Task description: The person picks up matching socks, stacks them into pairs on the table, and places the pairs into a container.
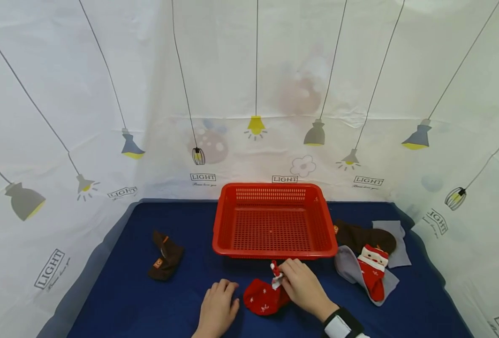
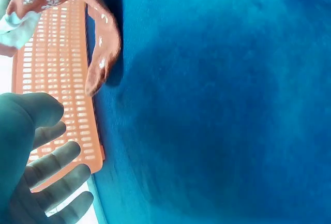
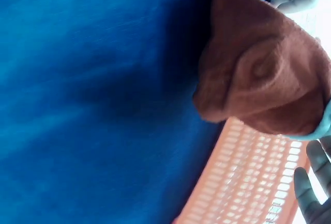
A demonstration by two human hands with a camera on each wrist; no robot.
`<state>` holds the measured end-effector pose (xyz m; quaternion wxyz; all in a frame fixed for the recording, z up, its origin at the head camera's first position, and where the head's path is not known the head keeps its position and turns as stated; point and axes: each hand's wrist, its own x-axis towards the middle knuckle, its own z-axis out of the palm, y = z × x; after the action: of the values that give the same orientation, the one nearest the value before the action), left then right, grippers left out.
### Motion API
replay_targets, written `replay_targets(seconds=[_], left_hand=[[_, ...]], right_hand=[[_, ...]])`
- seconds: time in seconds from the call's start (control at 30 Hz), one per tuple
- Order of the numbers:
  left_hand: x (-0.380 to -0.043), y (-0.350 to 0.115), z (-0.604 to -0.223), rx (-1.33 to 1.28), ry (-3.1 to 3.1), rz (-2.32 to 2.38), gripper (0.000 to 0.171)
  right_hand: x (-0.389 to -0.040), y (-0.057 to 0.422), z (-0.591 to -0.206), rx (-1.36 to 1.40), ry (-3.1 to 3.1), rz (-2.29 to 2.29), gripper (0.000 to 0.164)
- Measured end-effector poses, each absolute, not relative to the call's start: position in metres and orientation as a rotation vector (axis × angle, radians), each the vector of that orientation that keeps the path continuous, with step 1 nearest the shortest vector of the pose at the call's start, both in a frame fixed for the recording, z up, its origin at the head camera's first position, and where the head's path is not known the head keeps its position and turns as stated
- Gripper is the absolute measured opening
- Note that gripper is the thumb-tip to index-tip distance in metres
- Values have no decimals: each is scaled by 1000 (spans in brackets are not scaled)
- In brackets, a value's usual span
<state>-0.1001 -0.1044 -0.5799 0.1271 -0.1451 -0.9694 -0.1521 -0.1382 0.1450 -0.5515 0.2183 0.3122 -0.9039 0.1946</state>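
A red sock point(image 1: 261, 298) with white snowflakes and a white-edged cuff is pinched near the cuff by my right hand point(image 1: 302, 286); its foot part hangs toward the left. Seen from the left wrist, the sock point(image 2: 107, 38) curves over in an arch above the blue cloth. The right wrist view shows its plain red side point(image 3: 264, 74) large, with right-hand fingers point(image 3: 306, 193) by the pale cuff. My left hand point(image 1: 217, 303) holds nothing, fingers loosely extended, just left of the sock.
Behind the hands stands a red plastic basket point(image 1: 270, 249) with nothing in it. Brown socks point(image 1: 165, 258) lie at left. On the right are a brown sock point(image 1: 365, 237), grey socks point(image 1: 395, 234) and another red sock with a face pattern point(image 1: 373, 277). A printed white curtain point(image 1: 241, 61) encloses the table.
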Motion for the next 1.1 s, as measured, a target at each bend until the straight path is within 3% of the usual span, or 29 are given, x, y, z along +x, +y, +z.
replay_targets(seconds=[0.6, 1.1], left_hand=[[-100, -91, -586, -499, -2873, -477, 22], [-108, -74, -597, -566, -2864, -442, 21]], right_hand=[[-115, 207, -576, 635, -2614, 485, 26], [-101, 225, -583, 312, -2845, 597, 26]])
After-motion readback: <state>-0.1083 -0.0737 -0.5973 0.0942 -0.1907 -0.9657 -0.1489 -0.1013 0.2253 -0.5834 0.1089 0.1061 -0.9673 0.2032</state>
